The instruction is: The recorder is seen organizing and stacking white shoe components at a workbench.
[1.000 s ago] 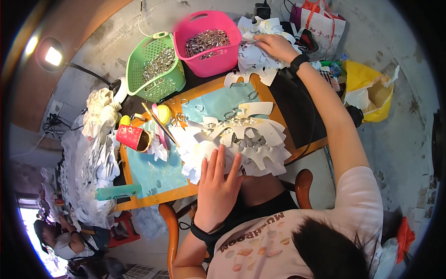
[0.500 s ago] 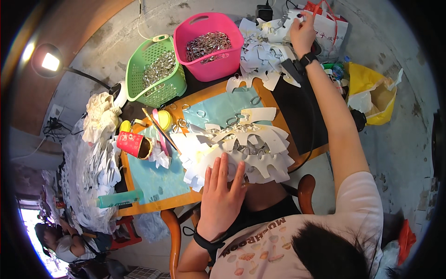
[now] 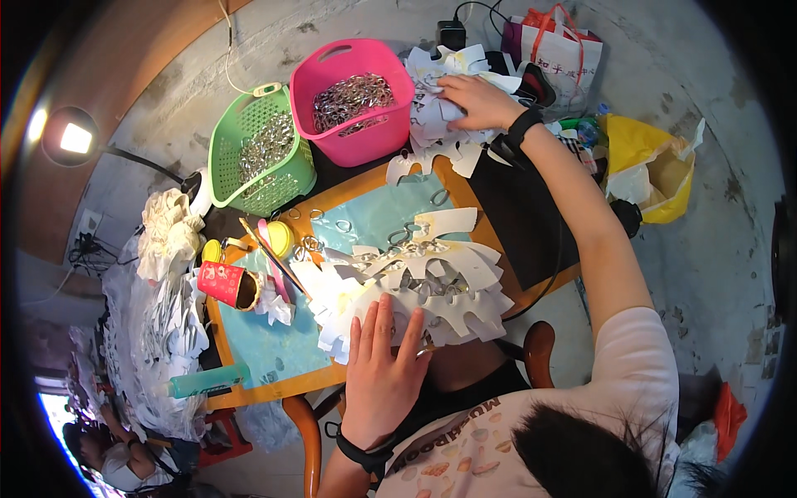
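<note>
My left hand [image 3: 383,369] lies with fingers spread on the near edge of a heap of white cut-out sheets [image 3: 465,266] at the table's front. Small metal rings [image 3: 432,286] show between those sheets. At the back, my right hand [image 3: 480,103] rests, fingers stretched out, on a second pile of white cut-out sheets [image 3: 436,120], right of a pink basket [image 3: 353,137]. Its fingertips touch the top sheets; I see nothing gripped in it. A few loose rings [image 3: 438,197] lie on the blue mat [image 3: 365,199].
Shiny metal pieces fill the pink basket and a green basket [image 3: 257,187]. A red cup [image 3: 226,284], yellow-lidded jar [image 3: 281,239], brush [image 3: 261,241] and teal bottle [image 3: 207,379] are at left. A lamp [image 3: 76,138] glows beyond. A yellow bag [image 3: 656,170] and white paper bag [image 3: 573,70] stand right.
My right hand has come down and left from near the paper bag onto the back pile. My left hand stays at the front heap. The whole view has shifted slightly.
</note>
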Tool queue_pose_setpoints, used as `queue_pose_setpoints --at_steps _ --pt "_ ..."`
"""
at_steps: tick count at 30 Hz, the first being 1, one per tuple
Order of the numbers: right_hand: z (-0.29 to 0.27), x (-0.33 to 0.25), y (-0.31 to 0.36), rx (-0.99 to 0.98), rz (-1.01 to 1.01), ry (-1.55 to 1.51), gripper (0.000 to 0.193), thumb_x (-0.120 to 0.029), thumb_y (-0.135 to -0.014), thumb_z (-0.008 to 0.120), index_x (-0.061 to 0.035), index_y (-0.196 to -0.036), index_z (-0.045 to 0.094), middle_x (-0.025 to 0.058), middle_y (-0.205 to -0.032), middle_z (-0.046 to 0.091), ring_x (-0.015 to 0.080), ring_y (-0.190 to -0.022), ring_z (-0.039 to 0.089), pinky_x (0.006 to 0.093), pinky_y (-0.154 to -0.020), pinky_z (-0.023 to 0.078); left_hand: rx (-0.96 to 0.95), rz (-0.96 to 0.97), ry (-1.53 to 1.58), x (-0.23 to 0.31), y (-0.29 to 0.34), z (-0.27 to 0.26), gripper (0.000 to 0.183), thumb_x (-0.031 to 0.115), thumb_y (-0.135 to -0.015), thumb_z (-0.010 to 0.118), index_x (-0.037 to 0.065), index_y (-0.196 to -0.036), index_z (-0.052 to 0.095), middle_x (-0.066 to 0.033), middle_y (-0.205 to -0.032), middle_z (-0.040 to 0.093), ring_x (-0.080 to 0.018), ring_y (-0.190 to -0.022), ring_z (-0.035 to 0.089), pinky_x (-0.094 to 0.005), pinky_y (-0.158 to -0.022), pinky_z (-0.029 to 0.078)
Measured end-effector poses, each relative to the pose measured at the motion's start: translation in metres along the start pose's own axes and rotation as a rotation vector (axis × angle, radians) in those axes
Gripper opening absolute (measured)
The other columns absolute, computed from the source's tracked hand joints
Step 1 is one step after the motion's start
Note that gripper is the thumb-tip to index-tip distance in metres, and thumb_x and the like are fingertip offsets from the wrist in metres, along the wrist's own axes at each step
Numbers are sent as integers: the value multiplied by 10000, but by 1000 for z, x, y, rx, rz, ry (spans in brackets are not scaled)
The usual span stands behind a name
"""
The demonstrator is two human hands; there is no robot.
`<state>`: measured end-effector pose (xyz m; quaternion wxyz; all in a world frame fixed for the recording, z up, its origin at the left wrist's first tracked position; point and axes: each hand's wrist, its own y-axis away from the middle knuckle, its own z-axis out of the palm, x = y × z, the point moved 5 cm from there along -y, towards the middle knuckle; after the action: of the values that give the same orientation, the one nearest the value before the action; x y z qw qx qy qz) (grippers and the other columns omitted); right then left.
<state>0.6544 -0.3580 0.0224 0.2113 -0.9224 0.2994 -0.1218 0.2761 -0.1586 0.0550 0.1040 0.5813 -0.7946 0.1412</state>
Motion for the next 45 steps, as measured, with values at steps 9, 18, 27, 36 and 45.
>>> queue_pose_setpoints --at_steps 9,18,27,36,45 --pt "-54 -31 31 155 75 -126 162 -178 -883 593 -28 -900 652 92 -1019 659 298 -895 645 375 -738 529 19 12 23 6 3 -7 550 199 -825 700 105 -1341 533 -230 -1411 424 -398 -1293 436 -550 -1090 310" --pt "-79 -90 97 170 168 -438 374 -278 -810 724 -12 -1062 652 147 -1161 630 317 -1060 618 379 -884 508 38 57 -4 10 7 -5 542 203 -833 694 106 -1339 527 -207 -1366 467 -381 -1270 459 -546 -1082 321" --pt "-72 -46 46 93 391 150 486 -382 -772 707 43 -996 636 135 -1262 555 305 -1032 596 396 -852 505 20 61 0 16 8 -3 549 211 -842 685 109 -1353 511 -197 -1352 480 -366 -1261 469 -549 -1081 318" --pt "-48 -55 60 317 306 27 127 -122 -783 627 -19 -851 656 86 -891 645 294 -823 642 384 -704 535 64 28 275 16 7 -15 515 186 -847 679 76 -1328 530 -182 -1284 546 -348 -1197 533 -490 -1052 376" --pt "-188 -213 85 357 -148 -115 226 -26 -719 672 -8 -944 658 111 -1164 642 304 -972 635 382 -820 531 -75 -151 2361 38 -54 12 521 349 -1037 367 15 -1436 380 -180 -1358 521 -311 -1186 570 -460 -1006 467"
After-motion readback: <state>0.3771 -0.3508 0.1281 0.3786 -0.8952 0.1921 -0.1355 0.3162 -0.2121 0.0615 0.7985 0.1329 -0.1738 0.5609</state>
